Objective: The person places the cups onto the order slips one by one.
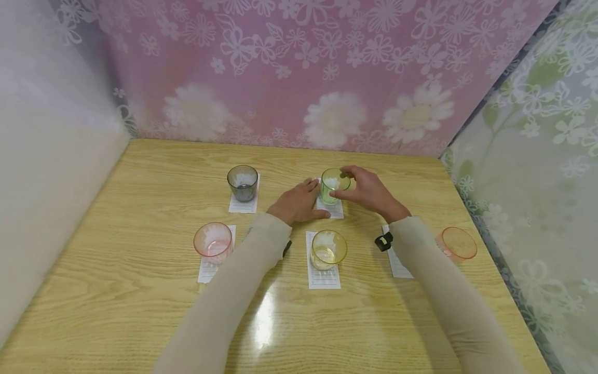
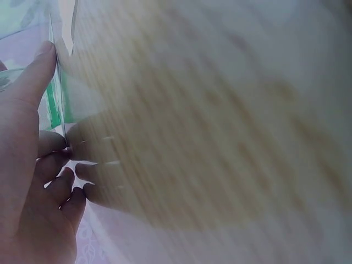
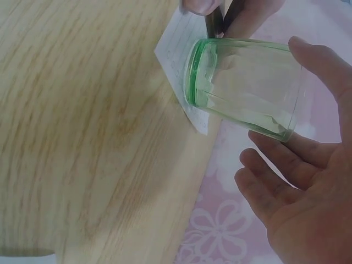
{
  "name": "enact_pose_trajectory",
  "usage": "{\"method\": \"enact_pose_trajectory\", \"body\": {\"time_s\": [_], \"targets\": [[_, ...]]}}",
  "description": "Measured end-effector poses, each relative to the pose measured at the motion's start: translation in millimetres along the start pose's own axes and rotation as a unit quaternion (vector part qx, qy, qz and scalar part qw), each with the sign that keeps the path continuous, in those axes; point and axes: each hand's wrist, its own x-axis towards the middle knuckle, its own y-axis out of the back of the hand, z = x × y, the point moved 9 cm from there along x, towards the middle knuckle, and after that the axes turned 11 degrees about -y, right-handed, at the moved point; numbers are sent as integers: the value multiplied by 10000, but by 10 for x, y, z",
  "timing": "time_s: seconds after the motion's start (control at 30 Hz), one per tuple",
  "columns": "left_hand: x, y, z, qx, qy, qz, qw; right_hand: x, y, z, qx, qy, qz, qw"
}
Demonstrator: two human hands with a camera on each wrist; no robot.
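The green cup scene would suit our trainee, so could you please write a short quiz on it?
1. True or false: the left hand lies on the slip beside the green cup.
2. Which hand holds the green cup? A) left B) right
3. How many cups stand on the table?

Key: 1 true; 2 B; 3 five.
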Motion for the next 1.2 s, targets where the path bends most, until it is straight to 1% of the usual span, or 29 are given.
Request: {"method": "enact_pose_trajectory", "body": {"time_s": [0.33, 0.43, 0.57, 0.73, 0.83, 0.97, 1.2], "targets": [[-11, -11, -4, -97, -18, 6, 10000, -4, -45, 35, 36, -51, -133, 9999], [-29, -16, -5, -179, -42, 0, 9998, -21, -47, 32, 29, -51, -122, 9999], [-69, 4, -28, -462, -3, 93, 9989, -76, 24, -15, -13, 41, 9, 10000], [-118, 97, -54, -798, -44, 343, 9962, -154, 141, -44, 19, 64, 183, 9998], [-156, 158, -63, -893, -41, 343, 9954, -199, 179, -52, 8, 65, 147, 9999], [-222, 251, -35, -1016, -6, 291, 9944, -268, 250, -48, 52, 81, 177, 9998], [-354, 383, 39, -1245, 176, 320, 9915, -397, 344, -80, -48, 160, 197, 9997]]}}
